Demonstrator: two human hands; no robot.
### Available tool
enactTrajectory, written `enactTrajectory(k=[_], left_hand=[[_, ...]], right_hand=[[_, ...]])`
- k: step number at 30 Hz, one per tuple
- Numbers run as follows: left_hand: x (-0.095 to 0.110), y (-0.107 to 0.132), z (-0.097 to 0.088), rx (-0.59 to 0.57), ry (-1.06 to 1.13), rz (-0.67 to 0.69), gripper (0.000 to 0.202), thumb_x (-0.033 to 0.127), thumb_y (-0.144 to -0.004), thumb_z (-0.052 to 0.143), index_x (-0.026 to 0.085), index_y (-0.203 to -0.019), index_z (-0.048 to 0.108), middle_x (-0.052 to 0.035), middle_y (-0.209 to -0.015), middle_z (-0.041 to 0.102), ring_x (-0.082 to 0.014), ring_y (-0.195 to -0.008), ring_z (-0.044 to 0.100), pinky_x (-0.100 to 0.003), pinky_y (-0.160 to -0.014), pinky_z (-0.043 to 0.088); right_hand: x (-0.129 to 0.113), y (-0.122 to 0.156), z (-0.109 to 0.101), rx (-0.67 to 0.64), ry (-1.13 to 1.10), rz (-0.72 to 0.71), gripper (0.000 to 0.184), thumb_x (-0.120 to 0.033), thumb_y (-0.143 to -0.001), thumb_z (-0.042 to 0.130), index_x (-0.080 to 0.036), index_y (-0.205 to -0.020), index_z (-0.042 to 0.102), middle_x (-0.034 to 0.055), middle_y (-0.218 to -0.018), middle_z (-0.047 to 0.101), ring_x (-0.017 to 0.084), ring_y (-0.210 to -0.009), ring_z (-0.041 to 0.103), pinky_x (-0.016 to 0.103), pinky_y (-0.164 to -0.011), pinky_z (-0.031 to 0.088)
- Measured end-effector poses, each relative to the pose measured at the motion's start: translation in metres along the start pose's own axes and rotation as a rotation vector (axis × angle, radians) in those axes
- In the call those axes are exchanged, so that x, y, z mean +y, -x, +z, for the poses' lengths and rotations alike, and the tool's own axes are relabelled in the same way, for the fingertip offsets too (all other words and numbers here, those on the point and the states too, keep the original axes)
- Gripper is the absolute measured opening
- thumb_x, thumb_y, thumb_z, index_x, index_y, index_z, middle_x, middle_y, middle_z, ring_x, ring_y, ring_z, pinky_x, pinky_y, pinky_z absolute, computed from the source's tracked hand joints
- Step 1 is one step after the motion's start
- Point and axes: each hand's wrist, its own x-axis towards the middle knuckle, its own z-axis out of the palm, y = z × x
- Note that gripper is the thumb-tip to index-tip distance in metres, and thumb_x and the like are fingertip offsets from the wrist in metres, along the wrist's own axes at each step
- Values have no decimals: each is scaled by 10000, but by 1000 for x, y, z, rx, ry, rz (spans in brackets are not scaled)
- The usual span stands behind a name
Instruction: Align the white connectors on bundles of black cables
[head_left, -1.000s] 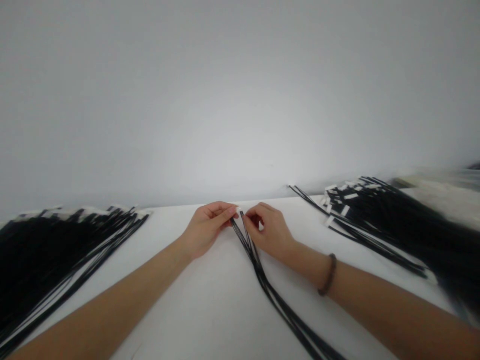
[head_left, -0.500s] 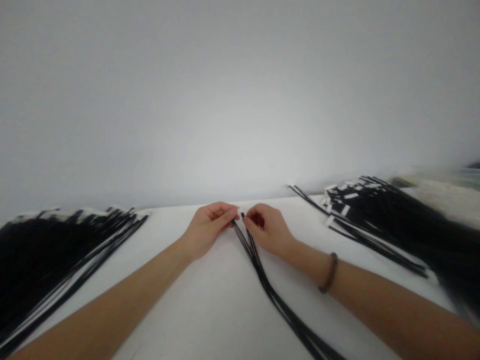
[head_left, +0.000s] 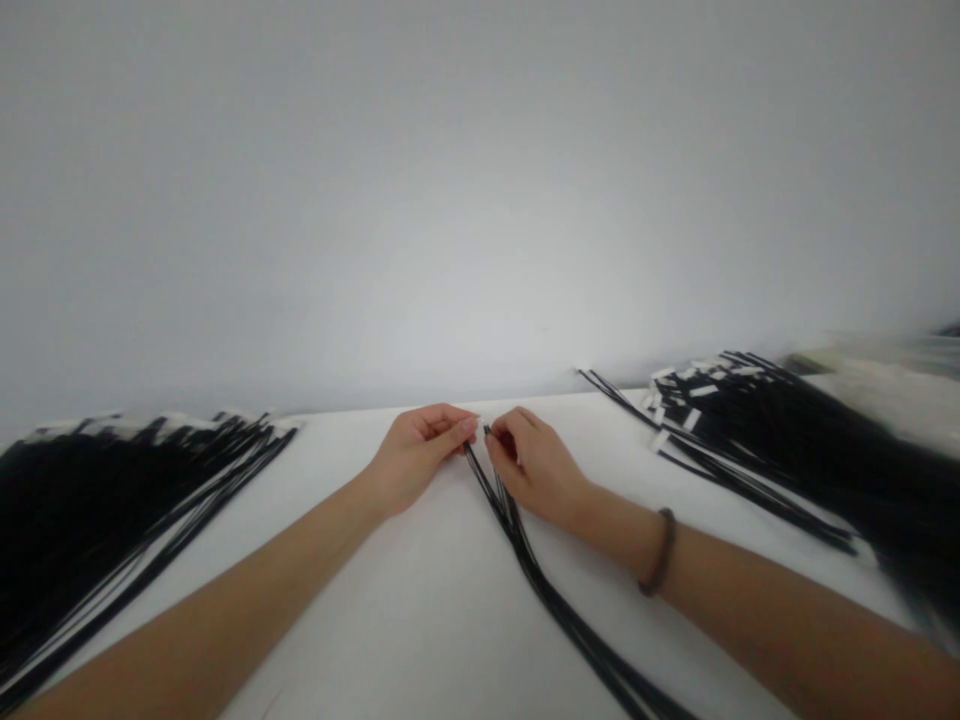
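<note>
Thin black cables [head_left: 551, 597] run from the bottom edge up to my two hands in the middle, where they split into two strands. My left hand [head_left: 421, 455] pinches the end of the left strand between thumb and forefinger, with a small white piece at the tip. Close beside it, my right hand [head_left: 536, 465] is closed on the end of the other strand, its dark tip poking up past the fingers. A small gap separates the two ends. The fingertips hide most of the white piece.
A thick pile of black cables with white ends [head_left: 112, 520] lies at the left. Another such pile [head_left: 810, 430] is at the right, several cables [head_left: 757, 495] apart in front of it. Behind the white table [head_left: 390, 620] rises a pale wall [head_left: 480, 200]. Blurred pale bags [head_left: 892, 400] lie far right.
Very little differs. My right hand's fingers have shifted slightly on the cable end, and the strands between the hands have moved a little. My left hand keeps its pinch.
</note>
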Motion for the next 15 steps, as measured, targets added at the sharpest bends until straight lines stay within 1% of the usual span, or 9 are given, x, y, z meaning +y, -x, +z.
enactTrajectory(k=[7, 15], left_hand=[[0, 0, -1, -25, 7, -6, 154, 278, -672, 633, 142, -744, 630, -2, -639, 578, -81, -592, 477, -212, -582, 362], [0, 0, 1, 8, 19, 20, 145, 290, -673, 625, 148, -694, 601, 0, -633, 576, -95, -613, 492, -230, -627, 371]], right_hand=[[0, -1, -1, 7, 6, 17, 98, -201, -800, 390, -157, -747, 459, 40, -740, 506, 124, -665, 466, 248, -608, 372], [-3, -1, 0, 7, 22, 2, 88, -191, -776, 411, -150, -735, 477, 39, -713, 508, 116, -621, 458, 242, -580, 365]])
